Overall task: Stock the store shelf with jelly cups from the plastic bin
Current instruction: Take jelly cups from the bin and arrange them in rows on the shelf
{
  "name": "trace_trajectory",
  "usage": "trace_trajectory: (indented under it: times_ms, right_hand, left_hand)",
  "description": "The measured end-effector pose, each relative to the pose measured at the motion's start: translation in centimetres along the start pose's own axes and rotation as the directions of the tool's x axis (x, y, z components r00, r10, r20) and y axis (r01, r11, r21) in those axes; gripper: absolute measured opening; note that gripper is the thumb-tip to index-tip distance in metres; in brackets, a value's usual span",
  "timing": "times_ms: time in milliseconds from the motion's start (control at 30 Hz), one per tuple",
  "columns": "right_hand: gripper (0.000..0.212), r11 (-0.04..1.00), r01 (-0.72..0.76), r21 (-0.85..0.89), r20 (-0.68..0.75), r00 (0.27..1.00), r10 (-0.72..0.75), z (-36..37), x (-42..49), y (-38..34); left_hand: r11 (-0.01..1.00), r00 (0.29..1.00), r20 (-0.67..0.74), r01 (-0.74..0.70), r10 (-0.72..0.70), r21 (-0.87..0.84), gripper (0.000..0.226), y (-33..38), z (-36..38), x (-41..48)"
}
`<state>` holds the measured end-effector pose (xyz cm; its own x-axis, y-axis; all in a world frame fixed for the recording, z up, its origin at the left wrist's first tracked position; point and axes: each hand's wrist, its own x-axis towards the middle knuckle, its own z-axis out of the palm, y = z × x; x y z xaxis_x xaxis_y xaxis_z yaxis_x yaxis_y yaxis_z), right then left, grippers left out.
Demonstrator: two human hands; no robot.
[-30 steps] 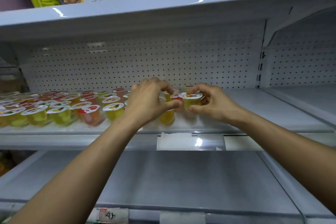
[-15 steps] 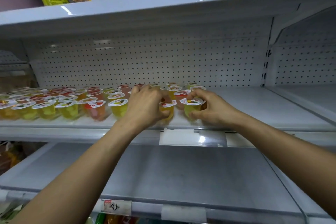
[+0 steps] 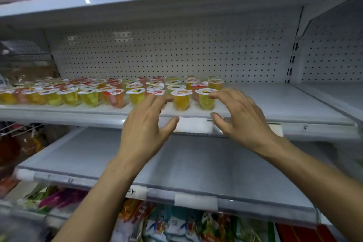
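Jelly cups [image 3: 136, 96] stand in rows on the white shelf [image 3: 275, 102], from its left end to about the middle. They are yellow, orange and red, each under a white lid, and the rows run back toward the pegboard wall [image 3: 176, 55]. My left hand [image 3: 146, 124] hangs in front of the shelf edge, spread wide and holding nothing. Its fingers [image 3: 157, 102] overlap a red cup in the front row, and the blur keeps me from telling whether they touch it. My right hand [image 3: 238, 116] is just as loose and holds nothing. Its fingertips [image 3: 222, 94] are just beside the last yellow cup [image 3: 206, 100] at the right end of the front row. 1 paper tag [image 3: 193, 124] sits on the shelf edge between my thumbs. Snack packets [image 3: 176, 226] lie under the lower shelf [image 3: 176, 163].
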<state>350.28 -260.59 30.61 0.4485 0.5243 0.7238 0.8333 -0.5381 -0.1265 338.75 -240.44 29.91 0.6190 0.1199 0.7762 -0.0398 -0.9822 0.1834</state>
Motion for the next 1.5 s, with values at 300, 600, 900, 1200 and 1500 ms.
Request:
trace_trajectory:
  times_ms: [300,600,900,1200,1500]
  right_hand:
    - [0.042,0.958,0.181,0.224,0.156,0.963,-0.218,3.5,-5.1,-7.1]
    - [0.041,0.893,0.238,0.382,0.311,0.877,-0.367,12.3,-5.0,-18.3]
    - [0.041,0.869,0.212,0.448,0.435,0.797,-0.419,26.0,-0.2,-34.0]
    - [0.042,0.859,0.160,0.487,0.580,0.676,-0.455,41.1,2.0,-48.5]
    - [0.040,0.861,0.123,0.494,0.774,0.388,-0.500,55.4,1.5,-56.1]
  left_hand:
    - [0.964,0.971,0.100,0.197,-0.217,0.177,0.045,-2.1,-5.1,-11.2]
    - [0.856,0.879,0.130,0.398,-0.459,0.329,0.045,-9.6,-11.5,-18.8]
    - [0.734,0.757,0.181,0.498,-0.627,0.461,0.042,-26.6,-18.3,-24.2]
    - [0.581,0.540,0.275,0.551,-0.796,0.599,0.044,-45.1,-24.1,-32.1]
    - [0.391,0.196,0.376,0.728,-0.906,0.563,0.039,-57.4,-21.3,-40.8]
